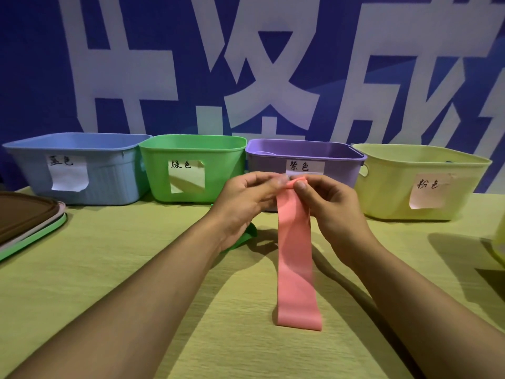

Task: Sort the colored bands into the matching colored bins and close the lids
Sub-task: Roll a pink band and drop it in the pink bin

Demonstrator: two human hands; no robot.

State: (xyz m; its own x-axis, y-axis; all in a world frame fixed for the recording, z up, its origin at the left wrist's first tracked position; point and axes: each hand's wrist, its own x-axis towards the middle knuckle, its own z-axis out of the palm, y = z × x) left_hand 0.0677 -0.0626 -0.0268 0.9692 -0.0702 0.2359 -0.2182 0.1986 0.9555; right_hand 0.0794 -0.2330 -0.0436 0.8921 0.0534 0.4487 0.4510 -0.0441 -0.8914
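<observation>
One pink band (296, 258) is in view at the centre of the frame, held up by its top edge and hanging as a flat loop; its lower end reaches down toward the worktop (136, 269), and contact there cannot be confirmed. Both hands hold it. The left hand (246, 203) pinches the top edge between thumb and fingertips from the left side. The right hand (330, 206) pinches the same edge from the right, thumb forward, remaining fingers curled. The two hands nearly meet at the top of the band.

One green band (247, 236) lies on the worktop beneath the left wrist, mostly hidden.

Four bins stand in a row across the middle of the frame, all without lids, each bearing one white paper label with handwritten characters. From left to right: one blue bin (82, 170), one green bin (196, 170), one purple bin (314, 157), one pale yellow bin (410, 184). The blue and green bins touch; the purple bin sits directly behind the hands. Bin contents cannot be determined.

A stack of lids (27, 222) lies at the left edge of the frame; brown, pale and green layers are visible, three counted.

Behind the row stands a blue backdrop (32, 77) with large white characters.
</observation>
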